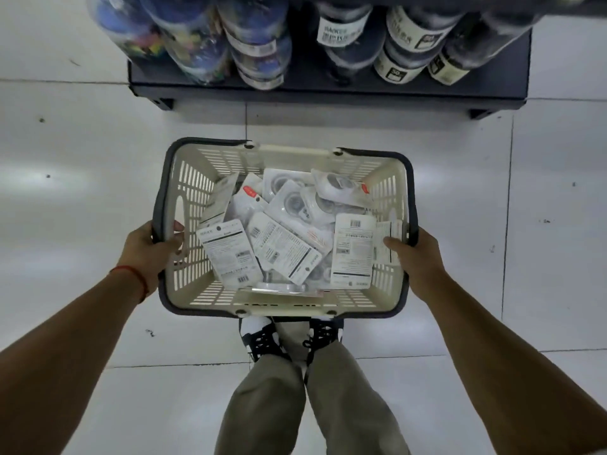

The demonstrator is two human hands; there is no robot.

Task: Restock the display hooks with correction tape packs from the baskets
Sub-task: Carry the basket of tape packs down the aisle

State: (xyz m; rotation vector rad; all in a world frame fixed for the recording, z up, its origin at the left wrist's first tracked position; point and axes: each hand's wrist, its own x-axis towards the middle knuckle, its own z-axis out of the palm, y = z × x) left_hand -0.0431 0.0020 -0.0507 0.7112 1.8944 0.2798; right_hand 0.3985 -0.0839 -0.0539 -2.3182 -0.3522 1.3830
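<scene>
Both hands clamped on the basket (184, 178), one per short end: left hand (149, 249) curls over the left rim, right hand (415, 257) over the right rim. Basket's long axis runs left-right, held over the tiled floor (65, 192) just above the shoes (262, 336), short of the dark shelf (328, 91) base. Correction tape packs (230, 254) piled loose inside, mostly back-side up, long axes pointing every which way, several tilted against the walls.

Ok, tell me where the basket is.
Head view, centre: the basket is held between the left hand and right hand, above the shoes, before the dark shelf.
</scene>
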